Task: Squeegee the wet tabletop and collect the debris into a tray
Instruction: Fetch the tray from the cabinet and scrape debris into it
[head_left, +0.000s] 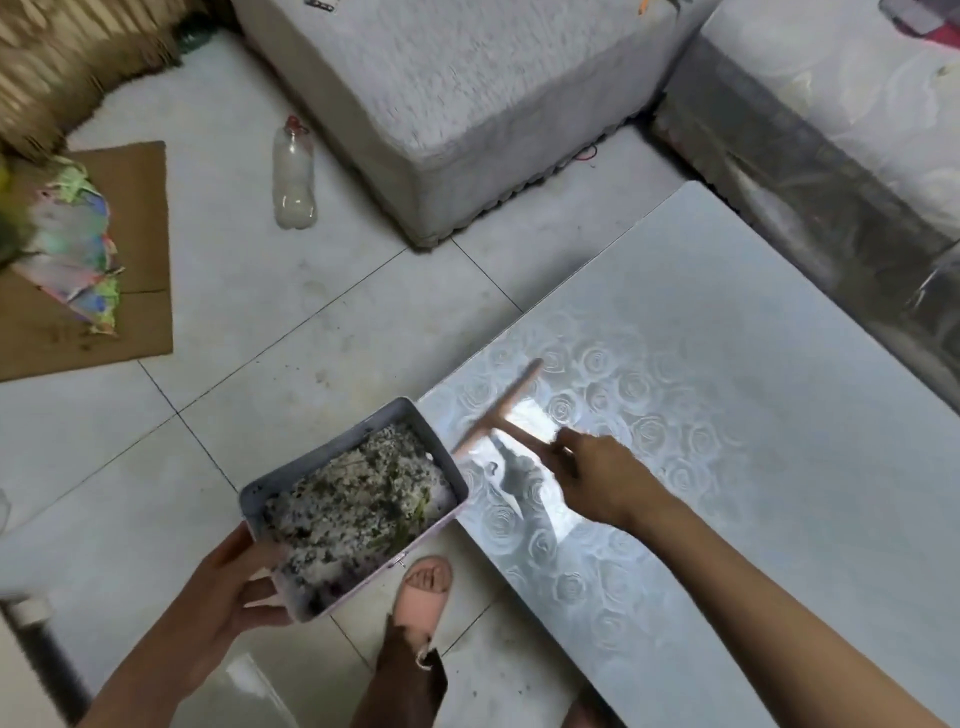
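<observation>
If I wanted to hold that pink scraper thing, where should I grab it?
Grab the squeegee by its straight handle, from the side away from the blade, as the right hand does. The handle joins the crossbar's middle, so your push should spread evenly.

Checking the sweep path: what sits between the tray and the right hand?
Only the squeegee, blurred: its blade crosses the tabletop corner beside the tray, handle in the right hand. Head view.

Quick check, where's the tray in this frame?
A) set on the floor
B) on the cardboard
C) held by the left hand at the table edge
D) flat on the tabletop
C: the left hand grips the tray beside the edge of the table, while the right hand holds the squeegee.
</observation>
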